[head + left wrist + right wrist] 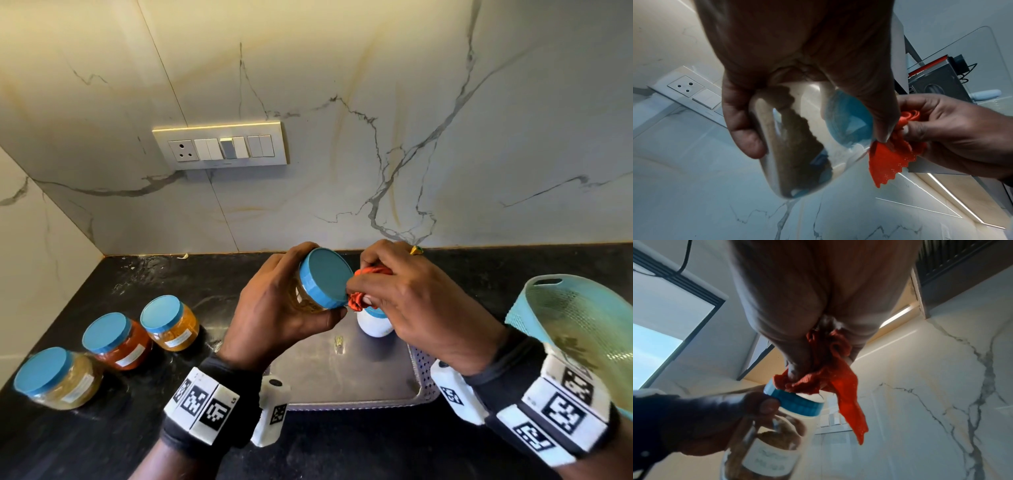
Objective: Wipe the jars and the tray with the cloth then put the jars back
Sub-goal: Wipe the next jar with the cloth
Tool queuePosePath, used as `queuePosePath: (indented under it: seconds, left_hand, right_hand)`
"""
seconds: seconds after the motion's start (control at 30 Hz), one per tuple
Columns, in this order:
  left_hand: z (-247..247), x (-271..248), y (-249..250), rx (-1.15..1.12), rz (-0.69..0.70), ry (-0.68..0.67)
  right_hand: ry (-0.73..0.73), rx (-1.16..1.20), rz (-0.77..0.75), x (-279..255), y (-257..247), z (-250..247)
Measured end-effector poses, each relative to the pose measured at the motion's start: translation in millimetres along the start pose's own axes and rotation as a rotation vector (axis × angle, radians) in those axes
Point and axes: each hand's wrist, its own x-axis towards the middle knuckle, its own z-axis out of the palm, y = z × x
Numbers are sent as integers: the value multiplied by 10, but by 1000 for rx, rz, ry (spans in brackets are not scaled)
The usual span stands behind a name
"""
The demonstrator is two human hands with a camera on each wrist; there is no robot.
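Observation:
My left hand [291, 305] grips a clear jar with a blue lid [325, 277] [795, 402], tilted and lifted above the steel tray [342, 377]. My right hand [404, 301] holds a bunched orange cloth [358, 299] [888, 155] [830, 381] against the lid's edge. A white jar [375, 323] stands on the tray's far side, partly hidden by my right hand. Three more blue-lidded jars [169, 322] [116, 339] [56, 377] stand in a row on the black counter to the left.
A light blue mesh basket [579, 318] sits at the right edge, close to my right wrist. The marble wall with a switch panel [221, 145] rises behind the counter [171, 274]. A side wall closes the left corner.

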Motion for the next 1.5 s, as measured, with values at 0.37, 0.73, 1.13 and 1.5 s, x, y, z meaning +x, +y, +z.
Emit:
queuePosePath:
  seconds: [0.37, 0.73, 1.13, 1.5]
  left_hand:
    - [37, -4, 31, -114, 53, -35]
    - [-18, 31, 68, -42, 67, -21]
    - [50, 42, 134, -70, 52, -17]
    - [108, 20, 81, -142, 9, -60]
  right_hand:
    - [99, -98, 88, 240, 175, 65]
    - [144, 193, 54, 374, -193, 8]
    - [137, 233, 196, 297, 11, 58]
    - [90, 224, 204, 365, 30, 66]
